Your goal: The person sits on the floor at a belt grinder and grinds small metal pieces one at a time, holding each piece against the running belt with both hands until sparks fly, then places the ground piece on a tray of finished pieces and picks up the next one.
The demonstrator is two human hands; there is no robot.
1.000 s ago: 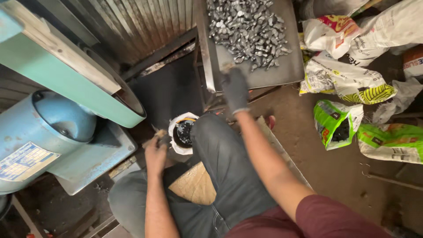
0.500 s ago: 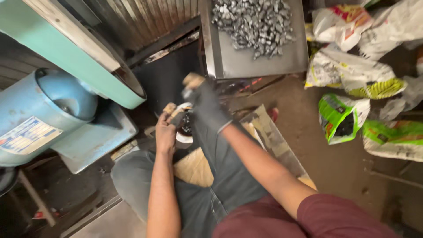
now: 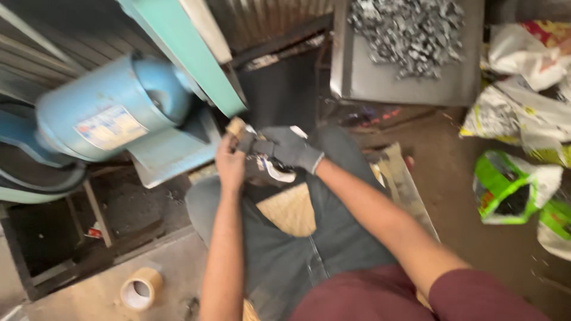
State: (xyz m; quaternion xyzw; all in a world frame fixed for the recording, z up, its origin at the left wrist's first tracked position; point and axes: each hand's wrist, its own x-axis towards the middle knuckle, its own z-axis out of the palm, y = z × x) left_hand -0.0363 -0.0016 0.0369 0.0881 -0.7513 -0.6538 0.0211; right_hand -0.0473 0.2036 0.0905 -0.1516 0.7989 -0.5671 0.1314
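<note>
Both hands now meet over the lap: the bare left hand and the gloved right hand close together on a small tan-tipped piece. A second ago the right hand was up at the tray of metal scraps; it has come back beside the blue motor, so the piece is held between them.

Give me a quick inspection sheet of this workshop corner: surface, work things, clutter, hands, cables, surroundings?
Surface: dirt floor; metal tray ahead.
Work things: small piece between both hands, blurred; metal bits heaped on the tray.
Clutter: tape roll; green bag; white sacks.
Hands: left hand bare, gripping the piece; right hand gloved, touching it.
Cables: nothing seen.
Surroundings: blue motor, green beam, corrugated wall.
</note>
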